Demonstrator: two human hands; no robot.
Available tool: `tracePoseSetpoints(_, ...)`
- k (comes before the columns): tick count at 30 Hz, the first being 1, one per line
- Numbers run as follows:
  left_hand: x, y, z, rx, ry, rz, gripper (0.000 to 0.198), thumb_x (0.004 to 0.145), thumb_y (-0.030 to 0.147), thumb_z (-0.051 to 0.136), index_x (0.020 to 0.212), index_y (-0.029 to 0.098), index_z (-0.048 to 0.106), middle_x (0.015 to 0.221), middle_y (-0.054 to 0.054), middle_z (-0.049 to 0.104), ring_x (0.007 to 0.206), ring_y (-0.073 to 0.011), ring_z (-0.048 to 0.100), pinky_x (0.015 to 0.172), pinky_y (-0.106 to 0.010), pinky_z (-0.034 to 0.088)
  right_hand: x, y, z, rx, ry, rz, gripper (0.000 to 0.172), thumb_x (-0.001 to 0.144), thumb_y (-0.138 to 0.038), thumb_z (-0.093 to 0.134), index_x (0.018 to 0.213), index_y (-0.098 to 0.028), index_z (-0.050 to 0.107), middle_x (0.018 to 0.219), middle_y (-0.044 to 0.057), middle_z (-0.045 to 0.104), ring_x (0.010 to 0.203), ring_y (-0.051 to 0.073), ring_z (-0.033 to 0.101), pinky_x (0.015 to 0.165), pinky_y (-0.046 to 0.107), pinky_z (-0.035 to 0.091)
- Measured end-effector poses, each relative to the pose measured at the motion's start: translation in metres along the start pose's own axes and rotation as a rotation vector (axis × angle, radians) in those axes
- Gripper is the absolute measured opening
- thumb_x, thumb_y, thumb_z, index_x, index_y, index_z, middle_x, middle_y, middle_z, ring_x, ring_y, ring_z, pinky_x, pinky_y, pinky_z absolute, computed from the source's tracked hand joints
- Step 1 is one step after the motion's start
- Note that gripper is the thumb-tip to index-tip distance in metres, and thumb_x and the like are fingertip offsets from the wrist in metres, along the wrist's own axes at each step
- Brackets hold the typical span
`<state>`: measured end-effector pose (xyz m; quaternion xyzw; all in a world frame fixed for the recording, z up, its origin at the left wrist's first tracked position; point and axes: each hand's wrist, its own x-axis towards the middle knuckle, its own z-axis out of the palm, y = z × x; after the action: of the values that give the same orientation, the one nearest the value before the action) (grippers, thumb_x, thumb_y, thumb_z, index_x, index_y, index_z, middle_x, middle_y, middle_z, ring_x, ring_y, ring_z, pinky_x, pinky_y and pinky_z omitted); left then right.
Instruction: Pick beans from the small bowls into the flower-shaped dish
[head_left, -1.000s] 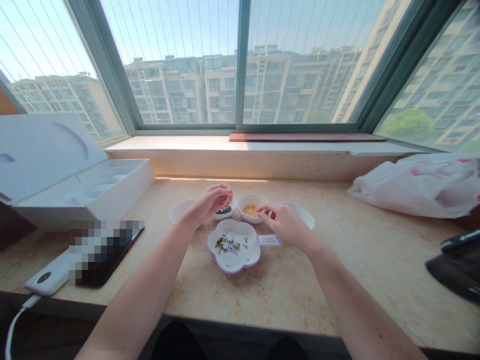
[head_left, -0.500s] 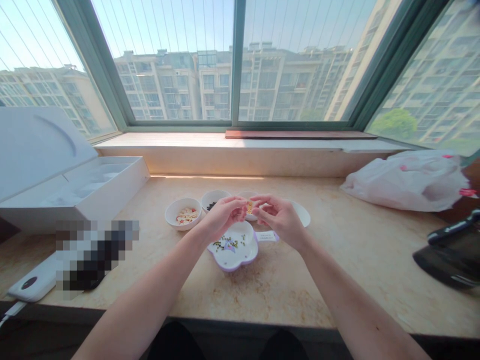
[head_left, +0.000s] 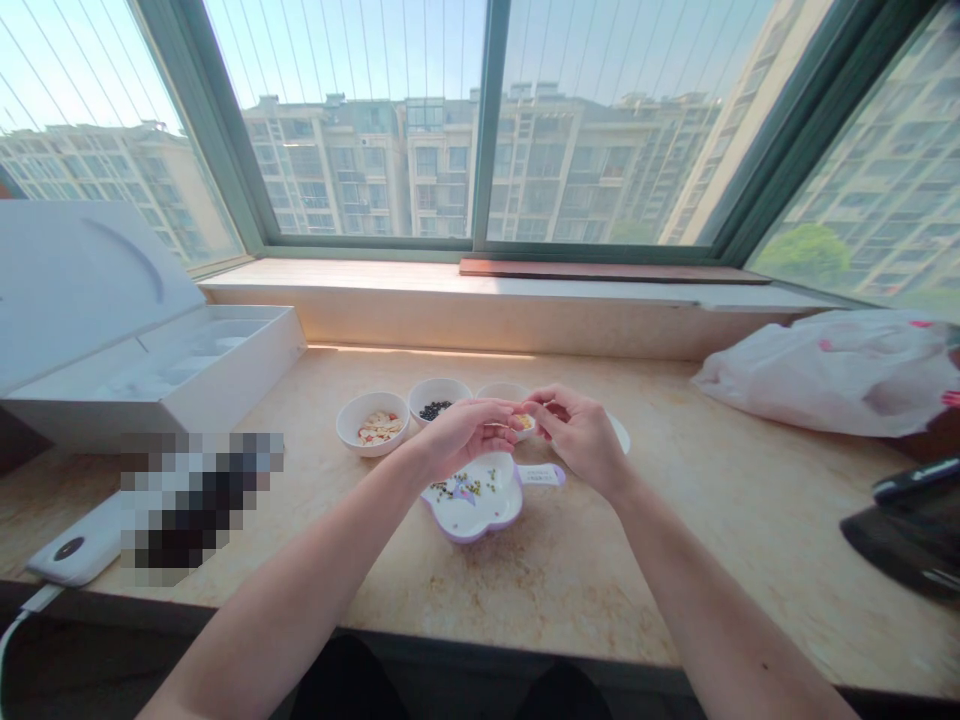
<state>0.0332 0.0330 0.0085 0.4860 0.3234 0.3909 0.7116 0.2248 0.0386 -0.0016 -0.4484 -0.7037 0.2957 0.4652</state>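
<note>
A white flower-shaped dish with a purple rim (head_left: 480, 505) lies on the stone counter and holds a few scattered green and dark beans. My left hand (head_left: 461, 435) hovers over its far edge with fingers curled together. My right hand (head_left: 581, 437) meets it fingertip to fingertip, pinched, above the small bowl of yellow beans (head_left: 502, 393). What the fingers hold is too small to name. Behind stand a bowl of black beans (head_left: 437, 398) and a bowl of pale and red pieces (head_left: 373, 424). A fourth white bowl (head_left: 619, 432) peeks out behind my right hand.
An open white box (head_left: 161, 375) sits at the left, with a white power bank (head_left: 71, 552) and a blurred dark item near the front edge. A white plastic bag (head_left: 832, 370) lies at the right, a black object (head_left: 911, 530) further right. The window ledge runs behind.
My left hand left the black-bean bowl and came right to meet my right hand over the dish. The bowl of pale and red pieces is now uncovered.
</note>
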Motion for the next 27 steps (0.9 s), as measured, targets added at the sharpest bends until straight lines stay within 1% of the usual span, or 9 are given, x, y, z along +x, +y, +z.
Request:
tracePoseSetpoints(1, 0.003, 0.006, -0.009, 0.139, 0.038, 0.023, 0.023, 0.085, 0.024, 0.065, 0.101, 0.011, 0.074, 0.084, -0.007, 0.069, 0.076, -0.0123, 0.061, 0.076, -0.026, 0.051, 0.002, 0.002, -0.004, -0.026, 0.032, -0.004, 0.045, 0.087, -0.061, 0.063, 0.090, -0.017, 0.070, 0.066, 0.002, 0.066, 0.056, 0.015, 0.057, 0.056, 0.027, 0.045)
tracePoseSetpoints(4, 0.017, 0.027, -0.042, 0.758, 0.366, 0.176, 0.022, 0.081, 0.017, 0.061, 0.096, 0.013, 0.076, 0.087, -0.007, 0.072, 0.082, -0.0160, 0.061, 0.078, -0.028, 0.049, 0.011, 0.010, -0.024, -0.177, 0.142, 0.027, 0.041, 0.094, -0.057, 0.052, 0.092, -0.018, 0.064, 0.074, 0.005, 0.068, 0.058, 0.016, 0.057, 0.057, 0.028, 0.043)
tracePoseSetpoints(5, 0.022, 0.033, -0.053, 0.959, 0.413, 0.194, 0.022, 0.080, 0.015, 0.058, 0.091, 0.014, 0.077, 0.088, -0.008, 0.072, 0.084, -0.0173, 0.061, 0.079, -0.029, 0.048, 0.014, 0.013, -0.032, -0.282, 0.146, 0.050, 0.036, 0.096, -0.052, 0.050, 0.091, -0.019, 0.063, 0.075, 0.005, 0.068, 0.061, 0.017, 0.059, 0.059, 0.029, 0.043)
tracePoseSetpoints(7, 0.030, 0.040, -0.072, 1.259, 0.380, 0.148, 0.021, 0.077, 0.013, 0.055, 0.079, 0.014, 0.076, 0.081, -0.006, 0.071, 0.079, -0.0172, 0.059, 0.074, -0.029, 0.044, 0.018, 0.021, -0.046, -0.551, 0.102, 0.131, 0.026, 0.095, -0.041, 0.052, 0.084, -0.020, 0.063, 0.077, 0.006, 0.070, 0.069, 0.019, 0.062, 0.063, 0.030, 0.042)
tracePoseSetpoints(10, 0.037, 0.036, -0.084, 1.534, 0.223, 0.067, 0.015, 0.071, 0.011, 0.056, 0.064, 0.014, 0.070, 0.063, -0.003, 0.059, 0.063, -0.0131, 0.046, 0.062, -0.029, 0.034, 0.020, 0.033, -0.060, -0.789, 0.009, 0.270, 0.022, 0.092, -0.036, 0.057, 0.079, -0.021, 0.065, 0.081, 0.008, 0.073, 0.074, 0.022, 0.065, 0.064, 0.031, 0.041)
tracePoseSetpoints(14, 0.041, 0.020, -0.085, 1.641, 0.152, 0.036, 0.016, 0.071, 0.012, 0.056, 0.057, 0.014, 0.064, 0.057, -0.002, 0.049, 0.055, -0.0111, 0.036, 0.055, -0.031, 0.026, 0.020, 0.041, -0.064, -0.883, -0.048, 0.389, 0.020, 0.087, -0.035, 0.062, 0.077, -0.020, 0.071, 0.080, 0.009, 0.075, 0.070, 0.022, 0.067, 0.061, 0.030, 0.041)
tracePoseSetpoints(18, 0.041, 0.014, -0.084, 1.681, 0.160, 0.050, 0.014, 0.071, 0.014, 0.056, 0.059, 0.015, 0.064, 0.058, -0.002, 0.051, 0.055, -0.0117, 0.040, 0.054, -0.030, 0.027, 0.020, 0.040, -0.063, -0.923, -0.049, 0.437, 0.019, 0.086, -0.036, 0.063, 0.080, -0.022, 0.074, 0.077, 0.008, 0.075, 0.071, 0.023, 0.068, 0.059, 0.030, 0.040)
tracePoseSetpoints(21, 0.040, 0.014, -0.086, 1.688, 0.186, 0.007, 0.014, 0.070, 0.014, 0.056, 0.058, 0.015, 0.063, 0.054, -0.003, 0.051, 0.053, -0.0123, 0.041, 0.054, -0.031, 0.027, 0.020, 0.039, -0.062, -0.926, -0.055, 0.475, 0.017, 0.084, -0.035, 0.064, 0.081, -0.023, 0.076, 0.080, 0.008, 0.076, 0.072, 0.023, 0.068, 0.059, 0.031, 0.041)
tracePoseSetpoints(27, 0.038, 0.015, -0.087, 1.676, 0.233, 0.005, 0.016, 0.072, 0.013, 0.056, 0.059, 0.014, 0.064, 0.057, -0.005, 0.055, 0.054, -0.0133, 0.045, 0.056, -0.031, 0.029, 0.019, 0.051, -0.063, -0.941, -0.052, 0.427, 0.017, 0.082, -0.025, 0.064, 0.089, -0.023, 0.080, 0.088, 0.008, 0.078, 0.077, 0.023, 0.071, 0.062, 0.030, 0.044)
